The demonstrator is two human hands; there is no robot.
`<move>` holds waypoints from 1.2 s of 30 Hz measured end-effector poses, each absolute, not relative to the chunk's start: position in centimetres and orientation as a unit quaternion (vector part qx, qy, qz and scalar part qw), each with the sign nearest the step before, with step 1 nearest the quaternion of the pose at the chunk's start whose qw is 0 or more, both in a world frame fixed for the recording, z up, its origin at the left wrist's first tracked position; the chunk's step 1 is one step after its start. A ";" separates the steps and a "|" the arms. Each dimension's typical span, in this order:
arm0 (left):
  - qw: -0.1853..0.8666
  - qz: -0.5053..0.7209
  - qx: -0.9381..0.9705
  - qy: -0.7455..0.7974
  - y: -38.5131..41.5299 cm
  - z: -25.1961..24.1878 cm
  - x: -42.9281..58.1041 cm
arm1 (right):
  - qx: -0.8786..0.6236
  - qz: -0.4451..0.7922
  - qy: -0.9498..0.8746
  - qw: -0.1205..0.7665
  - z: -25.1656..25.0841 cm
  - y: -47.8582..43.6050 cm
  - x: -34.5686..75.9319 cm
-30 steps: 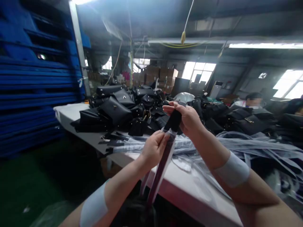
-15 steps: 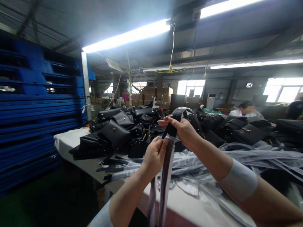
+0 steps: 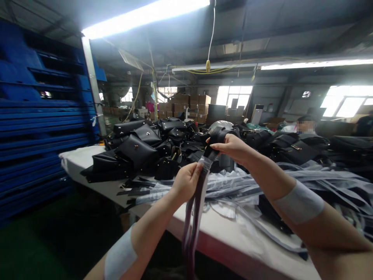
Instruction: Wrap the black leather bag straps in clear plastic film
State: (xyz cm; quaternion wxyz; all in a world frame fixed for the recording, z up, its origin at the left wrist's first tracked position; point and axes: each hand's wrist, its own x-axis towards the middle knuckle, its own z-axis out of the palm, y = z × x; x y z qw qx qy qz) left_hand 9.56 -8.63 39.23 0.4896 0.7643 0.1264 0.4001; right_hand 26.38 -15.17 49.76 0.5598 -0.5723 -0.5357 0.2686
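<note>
A long black strap (image 3: 215, 144), its lower lengths covered in clear plastic, hangs between my two hands over the table's front edge. My left hand (image 3: 188, 179) is closed on the plastic-covered part, thumb on top. Higher up and to the right, my right hand (image 3: 233, 147) grips the bare black part, which loops over at the top. Behind and below the hands, more plastic-wrapped straps (image 3: 233, 184) lie across the white table (image 3: 227, 233). A heap of black bags (image 3: 136, 151) with small metal fittings sits beyond them on the left.
More black bags (image 3: 291, 146) are piled at the right. Blue pallets (image 3: 37, 144) are stacked left of the table, beside a pale post (image 3: 93, 85). Cardboard boxes (image 3: 199, 105) stand at the back. A person (image 3: 304, 126) is behind the right pile; a yellow-ended cord (image 3: 208, 65) hangs overhead.
My view has tilted down. My right hand has shifted its hold, and the black strap now bunches in a loop there. My left hand still grips the plastic-covered part.
</note>
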 end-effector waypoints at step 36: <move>0.666 0.329 0.658 0.125 -8.8 33.3 11.0 | -0.489 0.374 -0.427 0.662 42.0 -16.7 25.9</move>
